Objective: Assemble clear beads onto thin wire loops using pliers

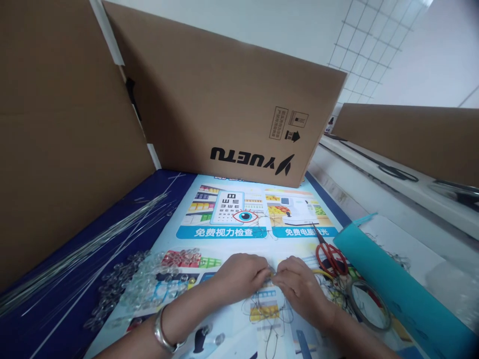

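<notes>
My left hand (244,277) is closed in a pinch, its fingertips meeting those of my right hand (302,288) over the printed sheet. My right hand is pinched shut too. Whatever sits between the fingertips is tiny and mostly hidden. Just below them are loose loops of thin wire (266,313); whether these join the pinched thing I cannot tell. To the left of my left hand lies a spread of clear beads (144,284). Orange-handled scissors (331,258) rest to the right of my right hand, and a roll of tape (369,305) is beside its wrist.
Long thin wires (101,237) stretch across the blue surface at left. Cardboard panels (224,94) stand behind and to the left. At right is a teal folder-like strip (404,289), with more tangled wire (398,259) beyond it. The printed sheet (220,244) covers the table's middle.
</notes>
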`<state>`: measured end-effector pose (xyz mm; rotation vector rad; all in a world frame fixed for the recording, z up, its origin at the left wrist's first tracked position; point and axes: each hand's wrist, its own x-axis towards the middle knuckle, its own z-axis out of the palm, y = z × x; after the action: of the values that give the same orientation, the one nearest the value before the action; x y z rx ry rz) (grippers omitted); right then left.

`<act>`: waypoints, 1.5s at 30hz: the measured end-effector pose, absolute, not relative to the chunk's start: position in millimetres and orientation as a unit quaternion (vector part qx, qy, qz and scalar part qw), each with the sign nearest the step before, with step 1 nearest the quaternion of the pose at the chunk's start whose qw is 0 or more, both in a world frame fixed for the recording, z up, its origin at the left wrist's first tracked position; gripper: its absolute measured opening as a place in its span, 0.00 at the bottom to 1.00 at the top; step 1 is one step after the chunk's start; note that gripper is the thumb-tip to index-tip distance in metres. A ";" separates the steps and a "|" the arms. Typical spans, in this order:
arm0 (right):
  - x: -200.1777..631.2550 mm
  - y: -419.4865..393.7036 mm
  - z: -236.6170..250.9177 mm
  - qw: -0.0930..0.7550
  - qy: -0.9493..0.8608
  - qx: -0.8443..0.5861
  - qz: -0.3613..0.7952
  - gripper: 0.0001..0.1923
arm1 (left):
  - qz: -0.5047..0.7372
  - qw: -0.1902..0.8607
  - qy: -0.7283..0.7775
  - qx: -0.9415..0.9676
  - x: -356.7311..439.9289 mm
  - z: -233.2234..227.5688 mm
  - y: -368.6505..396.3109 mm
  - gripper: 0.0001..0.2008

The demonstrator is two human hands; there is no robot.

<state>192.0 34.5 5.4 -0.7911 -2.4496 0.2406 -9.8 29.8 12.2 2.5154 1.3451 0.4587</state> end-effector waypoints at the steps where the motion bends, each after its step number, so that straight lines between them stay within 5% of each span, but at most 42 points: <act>1: 192.4 34.3 5.1 0.271 -0.911 -0.297 0.092 0.08 | 0.156 0.126 0.463 0.864 -9.7 11.6 29.8 0.13; 45: 192.6 35.2 2.4 0.305 -0.901 -0.287 0.116 0.09 | 0.154 0.163 0.467 0.855 -6.5 20.0 26.2 0.10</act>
<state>192.6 35.2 2.4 -0.7607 -2.3846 0.3076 -6.5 26.2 20.0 2.4386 1.3332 0.4378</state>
